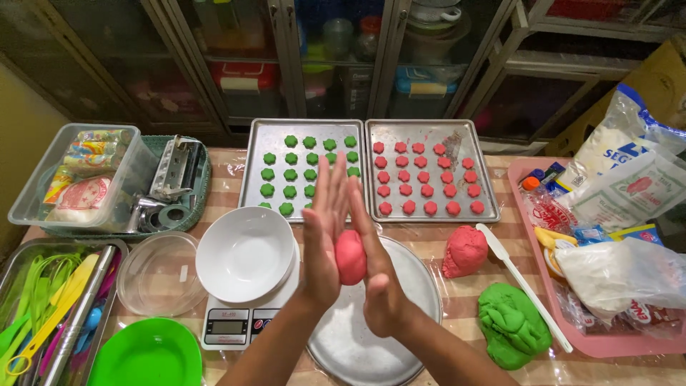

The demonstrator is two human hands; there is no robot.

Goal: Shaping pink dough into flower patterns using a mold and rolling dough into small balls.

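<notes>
A smooth lump of pink dough (350, 256) is pressed between my two palms, above a round metal tray (421, 286). My left hand (323, 236) lies flat against its left side, fingers straight and pointing away from me. My right hand (377, 268) presses on its right side. A bigger lump of pink dough (464, 251) and a mound of green dough (510, 324) rest on the table to the right. Behind my hands, one baking tray (251, 171) holds several small green dough pieces and another baking tray (486, 171) holds several pink ones.
A white bowl (245, 253) sits on a kitchen scale (236, 326) at left, beside a clear lid (158, 275) and a green bowl (146, 355). A white spatula (522, 282) lies right of the dough. A pink tray (614, 343) holds bags. Containers and tools crowd the left edge.
</notes>
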